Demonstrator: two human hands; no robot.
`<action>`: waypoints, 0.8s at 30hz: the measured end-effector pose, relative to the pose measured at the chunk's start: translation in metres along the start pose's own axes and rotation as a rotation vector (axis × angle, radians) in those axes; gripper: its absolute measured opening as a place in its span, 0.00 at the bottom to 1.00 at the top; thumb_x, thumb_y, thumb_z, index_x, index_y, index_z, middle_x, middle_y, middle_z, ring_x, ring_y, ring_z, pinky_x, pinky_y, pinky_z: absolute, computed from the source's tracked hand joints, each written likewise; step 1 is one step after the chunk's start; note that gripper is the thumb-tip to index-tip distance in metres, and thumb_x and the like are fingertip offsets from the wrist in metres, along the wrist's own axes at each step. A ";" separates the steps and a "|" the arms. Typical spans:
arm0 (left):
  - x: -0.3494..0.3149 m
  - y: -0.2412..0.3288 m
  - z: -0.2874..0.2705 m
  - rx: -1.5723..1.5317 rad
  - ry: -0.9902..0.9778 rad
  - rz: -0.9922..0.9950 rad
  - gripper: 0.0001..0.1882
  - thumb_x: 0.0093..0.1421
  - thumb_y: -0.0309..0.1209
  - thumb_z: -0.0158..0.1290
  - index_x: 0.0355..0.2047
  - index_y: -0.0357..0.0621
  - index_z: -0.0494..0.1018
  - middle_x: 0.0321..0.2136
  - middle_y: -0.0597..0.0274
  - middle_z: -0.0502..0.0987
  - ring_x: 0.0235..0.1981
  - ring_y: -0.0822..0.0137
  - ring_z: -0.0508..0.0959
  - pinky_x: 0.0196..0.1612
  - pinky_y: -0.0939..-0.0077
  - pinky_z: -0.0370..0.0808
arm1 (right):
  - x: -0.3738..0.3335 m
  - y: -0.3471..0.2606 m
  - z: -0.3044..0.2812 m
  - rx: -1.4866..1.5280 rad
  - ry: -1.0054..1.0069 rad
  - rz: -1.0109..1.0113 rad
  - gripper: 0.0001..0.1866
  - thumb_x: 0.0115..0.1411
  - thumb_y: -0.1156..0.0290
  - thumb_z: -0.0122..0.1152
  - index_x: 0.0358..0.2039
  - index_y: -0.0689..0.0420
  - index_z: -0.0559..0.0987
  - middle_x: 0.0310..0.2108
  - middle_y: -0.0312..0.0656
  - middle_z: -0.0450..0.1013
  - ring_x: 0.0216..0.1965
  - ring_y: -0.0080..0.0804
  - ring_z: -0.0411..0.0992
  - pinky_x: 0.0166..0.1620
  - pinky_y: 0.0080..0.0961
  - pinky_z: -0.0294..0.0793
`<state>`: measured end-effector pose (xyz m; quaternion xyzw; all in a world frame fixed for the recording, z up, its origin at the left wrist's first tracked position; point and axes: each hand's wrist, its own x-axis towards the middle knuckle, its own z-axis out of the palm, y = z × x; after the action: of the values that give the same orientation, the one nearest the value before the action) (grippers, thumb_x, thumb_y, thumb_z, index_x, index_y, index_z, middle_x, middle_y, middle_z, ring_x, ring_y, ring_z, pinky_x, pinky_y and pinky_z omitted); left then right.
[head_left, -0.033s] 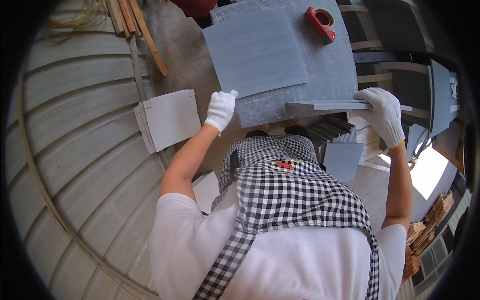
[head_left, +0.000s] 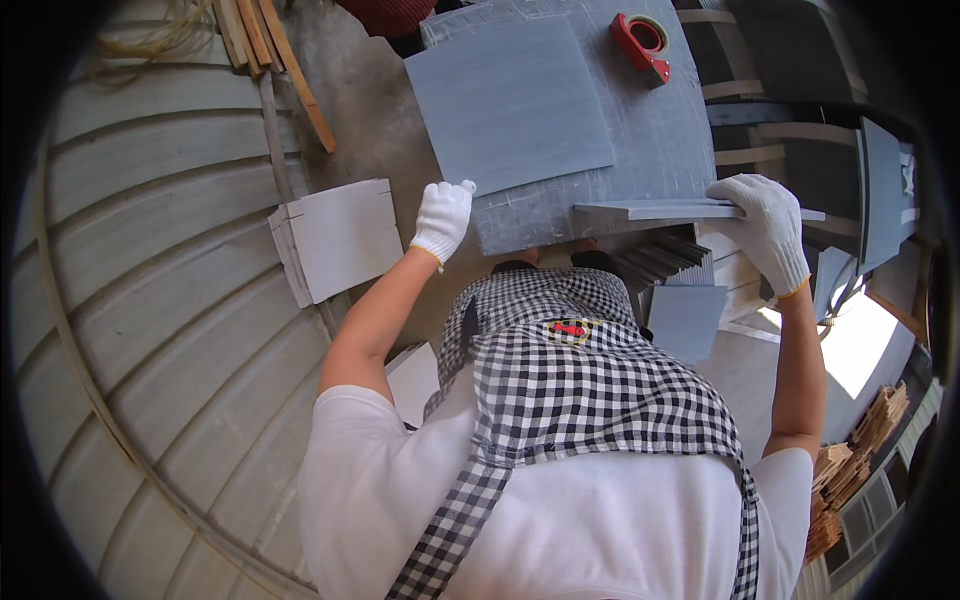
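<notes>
A large square grey tile [head_left: 510,110] lies flat on the scuffed grey table [head_left: 660,130]. At its near left corner is my left hand [head_left: 443,215] in a white glove, the fingers curled closed. Whether they pinch the corner cannot be made out. My right hand [head_left: 760,225], gloved too, grips a second grey tile [head_left: 660,209] at the table's near right edge. That one shows almost edge-on, as a thin strip, with the fingers over its right part. A red tape dispenser [head_left: 643,48] with a roll in it rests on the far right of the table.
White cardboard sheets [head_left: 340,240] stand stacked on the left. Below the table's right side are several upright tiles [head_left: 670,260] and a grey panel [head_left: 686,320]. Wooden strips [head_left: 290,60] lean at the far left. Another person's red garment [head_left: 390,15] shows at the top.
</notes>
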<state>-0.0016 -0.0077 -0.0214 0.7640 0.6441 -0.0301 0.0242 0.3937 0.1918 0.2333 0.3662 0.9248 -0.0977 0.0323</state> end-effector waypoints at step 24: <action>0.011 0.017 -0.032 0.172 -0.440 -0.130 0.31 0.66 0.31 0.47 0.69 0.69 0.58 0.41 0.57 0.78 0.42 0.58 0.78 0.42 0.52 0.76 | -0.001 0.000 0.003 0.014 -0.026 0.046 0.12 0.50 0.68 0.73 0.36 0.48 0.84 0.32 0.36 0.80 0.37 0.35 0.78 0.42 0.30 0.77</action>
<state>0.0177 0.0027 0.0093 0.6951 0.6663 -0.2519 0.0967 0.3946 0.1902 0.2304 0.3865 0.9149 -0.1083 0.0441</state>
